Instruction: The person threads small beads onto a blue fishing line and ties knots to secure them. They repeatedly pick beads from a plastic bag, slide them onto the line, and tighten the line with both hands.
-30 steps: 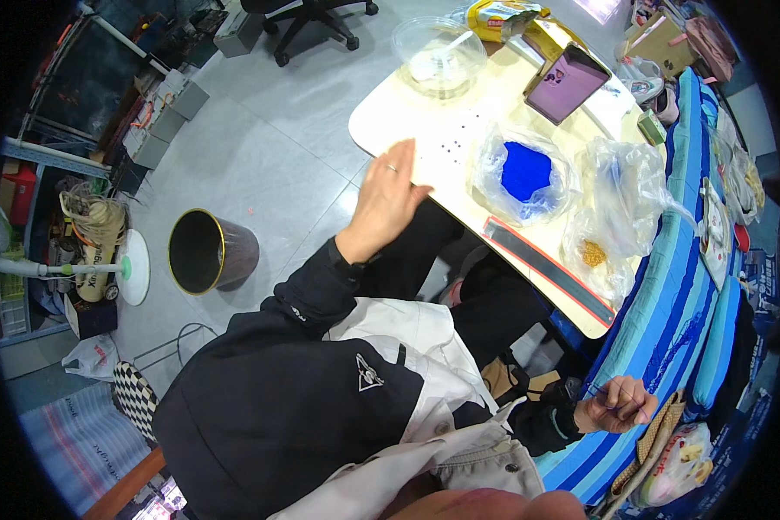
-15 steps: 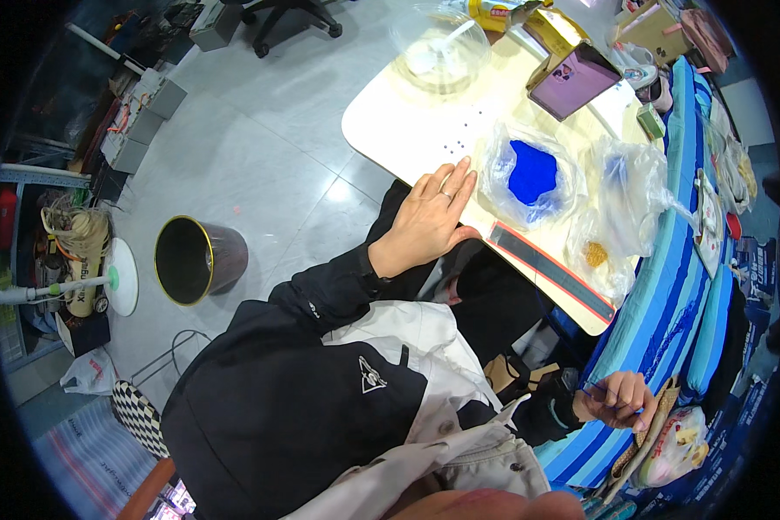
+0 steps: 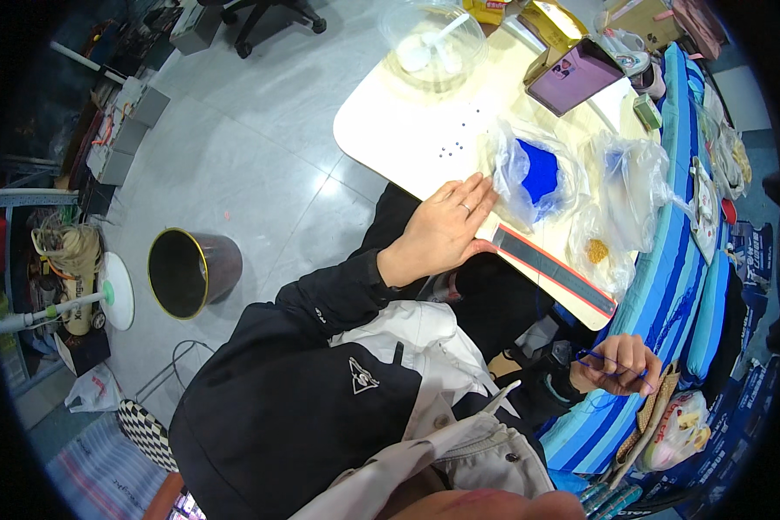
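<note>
My left hand (image 3: 446, 224) lies flat, fingers together and stretched out, at the near edge of the cream table. Its fingertips reach the side of a clear plastic bag (image 3: 504, 186) that holds a mass of bright blue material (image 3: 541, 173), too small to make out in detail. The thumb points at the end of a dark strip with a red-orange border (image 3: 555, 270). Off the table's right end, my right hand (image 3: 620, 366) is raised above the striped cushion with curled fingers, pinching a thin blue cord (image 3: 591, 354). Several tiny dark beads (image 3: 452, 149) lie loose beyond my left hand.
A second plastic bag (image 3: 628, 178) and one with gold-coloured bits (image 3: 596, 251) sit at the table's right. Farther back are a tablet (image 3: 574, 76) and a clear bowl (image 3: 420, 56). A blue striped cushion (image 3: 646, 299) borders the table; a bin (image 3: 195, 273) stands left.
My left hand has slid right, against the blue-filled bag, whose visible blue patch is now narrower. My right hand has risen slightly, and the blue cord shows more clearly. The view has shifted a little.
</note>
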`<state>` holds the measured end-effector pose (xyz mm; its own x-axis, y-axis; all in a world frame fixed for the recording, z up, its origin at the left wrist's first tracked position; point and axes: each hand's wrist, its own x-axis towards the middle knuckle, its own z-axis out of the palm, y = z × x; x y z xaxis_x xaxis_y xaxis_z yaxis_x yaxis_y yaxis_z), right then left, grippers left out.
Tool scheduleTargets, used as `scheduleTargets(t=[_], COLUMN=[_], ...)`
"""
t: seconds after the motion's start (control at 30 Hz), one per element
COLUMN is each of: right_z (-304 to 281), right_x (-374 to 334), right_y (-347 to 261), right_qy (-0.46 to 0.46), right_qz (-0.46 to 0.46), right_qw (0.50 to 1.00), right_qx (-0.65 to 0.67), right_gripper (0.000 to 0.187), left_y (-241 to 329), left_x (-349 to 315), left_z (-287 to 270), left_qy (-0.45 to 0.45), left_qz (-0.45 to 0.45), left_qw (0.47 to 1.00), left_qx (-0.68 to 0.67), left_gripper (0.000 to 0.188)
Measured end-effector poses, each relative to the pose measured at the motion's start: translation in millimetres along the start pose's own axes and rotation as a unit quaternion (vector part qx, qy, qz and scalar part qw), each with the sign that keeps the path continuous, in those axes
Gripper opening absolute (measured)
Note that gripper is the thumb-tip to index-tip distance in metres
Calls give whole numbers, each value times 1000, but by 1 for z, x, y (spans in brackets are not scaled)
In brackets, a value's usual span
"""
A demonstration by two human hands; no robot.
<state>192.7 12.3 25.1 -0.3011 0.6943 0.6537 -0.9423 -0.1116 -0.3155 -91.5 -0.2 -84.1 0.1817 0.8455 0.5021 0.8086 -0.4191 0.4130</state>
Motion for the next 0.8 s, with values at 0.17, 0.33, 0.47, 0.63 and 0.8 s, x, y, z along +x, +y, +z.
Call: scheduleTargets(t=[0.17,0.33,0.47,0.63,0.8], right_z=[-2,-6,-10,-11,-12], right_x=[-2,-5,-5,-7,-6], right_y=[1,1,-1,1,5], right_qy=[30,51,37,58,57], right_qz=[4,10,34,29,35], right_qw=[999,998,998,997,997], right_qx=[-17,-26,-49,-48,-49], right_gripper=[13,12,16,17,17], left_y=[-1,-3,-7,-3,8], left_x=[4,11,11,3,6], left_z=[-1,1,0,1,10], left_qy=[-9,3,7,-31,-8], left_qz=[5,-6,-2,6,37], left_qw=[1000,999,998,997,997], left_qx=[-15,-44,-58,-72,-64], left_gripper=[65,69,65,59,62])
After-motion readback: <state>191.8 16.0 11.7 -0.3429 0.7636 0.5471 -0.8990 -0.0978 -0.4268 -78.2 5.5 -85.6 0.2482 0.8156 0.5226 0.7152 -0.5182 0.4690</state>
